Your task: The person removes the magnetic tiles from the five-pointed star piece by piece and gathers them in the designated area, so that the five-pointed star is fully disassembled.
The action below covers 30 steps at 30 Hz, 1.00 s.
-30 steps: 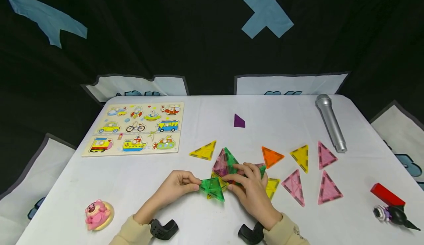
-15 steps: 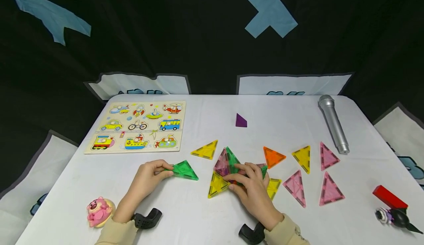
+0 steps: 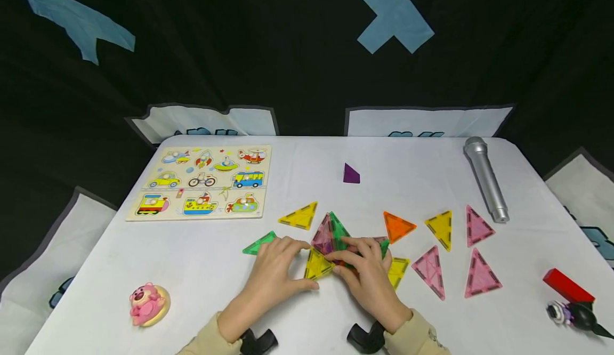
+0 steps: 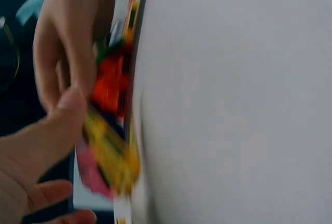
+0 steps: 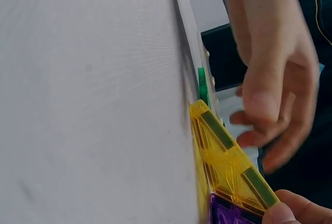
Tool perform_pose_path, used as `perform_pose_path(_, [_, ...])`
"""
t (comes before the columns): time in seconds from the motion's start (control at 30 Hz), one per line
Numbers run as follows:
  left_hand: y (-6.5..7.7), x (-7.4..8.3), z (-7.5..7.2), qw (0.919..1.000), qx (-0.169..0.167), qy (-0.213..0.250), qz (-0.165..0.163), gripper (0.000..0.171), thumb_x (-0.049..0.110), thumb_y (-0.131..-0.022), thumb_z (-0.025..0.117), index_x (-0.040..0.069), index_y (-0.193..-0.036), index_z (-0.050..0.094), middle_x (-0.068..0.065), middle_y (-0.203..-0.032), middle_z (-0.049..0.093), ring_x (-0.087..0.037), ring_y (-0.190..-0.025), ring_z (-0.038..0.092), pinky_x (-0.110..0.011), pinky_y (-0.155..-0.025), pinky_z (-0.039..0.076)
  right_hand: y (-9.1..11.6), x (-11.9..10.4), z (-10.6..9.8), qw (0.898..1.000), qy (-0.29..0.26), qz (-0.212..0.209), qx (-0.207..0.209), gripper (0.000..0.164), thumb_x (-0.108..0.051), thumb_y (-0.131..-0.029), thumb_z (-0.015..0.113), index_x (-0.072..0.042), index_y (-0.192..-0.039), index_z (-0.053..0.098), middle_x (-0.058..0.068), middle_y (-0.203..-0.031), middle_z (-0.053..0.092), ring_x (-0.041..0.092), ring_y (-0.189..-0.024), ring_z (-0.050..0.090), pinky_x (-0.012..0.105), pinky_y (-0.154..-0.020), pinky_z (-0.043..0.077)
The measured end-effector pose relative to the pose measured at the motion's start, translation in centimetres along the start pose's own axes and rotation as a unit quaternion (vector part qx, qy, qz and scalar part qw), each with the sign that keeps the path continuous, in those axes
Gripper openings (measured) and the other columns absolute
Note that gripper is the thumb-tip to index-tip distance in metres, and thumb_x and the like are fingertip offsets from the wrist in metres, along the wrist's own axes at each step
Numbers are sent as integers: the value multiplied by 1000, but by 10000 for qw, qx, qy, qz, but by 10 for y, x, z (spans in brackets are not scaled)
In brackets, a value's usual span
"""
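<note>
In the head view, my left hand (image 3: 271,269) is spread around the left side of a yellow triangular magnetic tile (image 3: 317,264), thumb and index finger apart. My right hand (image 3: 366,275) pinches that tile's right corner between thumb and index finger, as the right wrist view shows at the yellow tile's corner (image 5: 233,162). Its other fingers lie over a cluster of joined tiles, where a pink tile (image 3: 324,235) and a green tile (image 3: 338,232) rise behind. A purple tile (image 5: 231,213) adjoins the yellow one. A loose green triangle (image 3: 259,242) lies just behind my left hand.
Loose yellow (image 3: 299,216), orange (image 3: 398,228) and pink triangles (image 3: 481,275) lie around the cluster. Further off are a vehicle puzzle board (image 3: 201,184), a small purple piece (image 3: 351,174), a silver microphone (image 3: 486,179), a pink bear figure (image 3: 147,305) and a red block (image 3: 568,285).
My left hand drew the green triangle away leftward from the yellow tile, put it on the table and came back to the yellow tile. My right hand has stayed at the cluster.
</note>
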State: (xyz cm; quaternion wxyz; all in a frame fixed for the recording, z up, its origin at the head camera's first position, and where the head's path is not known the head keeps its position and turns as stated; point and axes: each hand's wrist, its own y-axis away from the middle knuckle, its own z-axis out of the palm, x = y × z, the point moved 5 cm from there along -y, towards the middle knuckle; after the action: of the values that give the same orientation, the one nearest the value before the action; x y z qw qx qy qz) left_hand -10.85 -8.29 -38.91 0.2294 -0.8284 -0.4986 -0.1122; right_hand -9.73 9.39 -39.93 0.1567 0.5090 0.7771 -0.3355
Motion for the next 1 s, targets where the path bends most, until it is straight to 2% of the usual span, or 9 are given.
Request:
perform_pose_path(0.13, [-3, 19, 10, 9991, -50, -379, 155, 49, 41, -63, 79, 13, -101, 63, 4, -82, 58, -14, -75, 47, -31, -69, 30, 0, 0, -1, 10000, 28, -50, 51, 23, -18, -76, 72, -29, -96, 70, 7, -120, 53, 26, -109, 35, 58, -80, 14])
perform_pose_path(0.23, [0, 20, 11, 9987, 116, -490, 43, 39, 33, -68, 78, 14, -99, 65, 4, -79, 61, -13, -73, 48, -31, -69, 31, 1, 0, 0, 10000, 14, -70, 19, 23, -18, -77, 71, -28, -97, 70, 8, -120, 53, 26, -108, 36, 58, -79, 14])
perform_pose_path(0.37, [4, 19, 4, 9954, 483, -823, 12, 37, 34, -75, 72, 12, -104, 67, 1, -76, 64, -14, -70, 48, -30, -67, 31, 1, -1, 0, 10000, -33, -63, -13, 24, -16, -77, 71, -28, -98, 70, 9, -120, 52, 27, -108, 36, 58, -79, 14])
perform_pose_path(0.43, [5, 17, 1, 9952, 531, -821, -27, 35, 34, -79, 68, 12, -106, 68, 0, -76, 66, -14, -68, 48, -29, -65, 30, 1, -1, 0, 10000, -59, -43, -13, 24, -16, -77, 72, -28, -98, 70, 8, -120, 52, 26, -108, 36, 58, -80, 13])
perform_pose_path(0.57, [6, 10, 2, 9986, 199, 164, -469, 28, 28, -81, 66, 12, -104, 69, 4, -77, 66, -7, -65, 44, -27, -64, 28, 2, 0, 1, 9999, -114, -26, -34, 25, -16, -77, 72, -28, -98, 69, 7, -120, 52, 26, -109, 35, 59, -82, 12])
perform_pose_path(0.67, [9, 3, 0, 9907, 175, 1086, -800, 25, 26, -80, 67, 14, -102, 71, 6, -80, 67, -4, -67, 49, -25, -65, 32, 2, 0, 1, 9999, -118, -32, -60, 25, -16, -77, 72, -29, -98, 69, 6, -120, 52, 25, -109, 35, 57, -82, 13])
perform_pose_path(0.77, [13, -8, -9, 9782, 510, 1743, -1003, 23, 23, -78, 69, 14, -99, 71, 4, -86, 68, -6, -72, 56, -22, -65, 40, 2, -1, 1, 9999, -116, -20, -77, 24, -16, -77, 71, -29, -97, 69, 5, -120, 53, 24, -108, 35, 55, -81, 13])
perform_pose_path(0.87, [18, -25, -29, 9640, 1138, 2028, -1291, 25, 16, -76, 72, 11, -100, 71, -3, -90, 69, -12, -76, 58, -23, -62, 46, 2, -1, 0, 9999, -133, -14, -73, 23, -16, -78, 71, -29, -96, 69, 5, -120, 53, 23, -108, 35, 56, -81, 12])
perform_pose_path(1.0, [32, -55, -62, 9493, 2057, 1392, -1927, 28, 13, -75, 74, 8, -102, 70, -9, -89, 68, -20, -80, 59, -28, -70, 42, 1, -2, 0, 9998, -170, -23, -66, 23, -14, -77, 72, -27, -96, 70, 6, -119, 53, 23, -108, 35, 57, -81, 11])
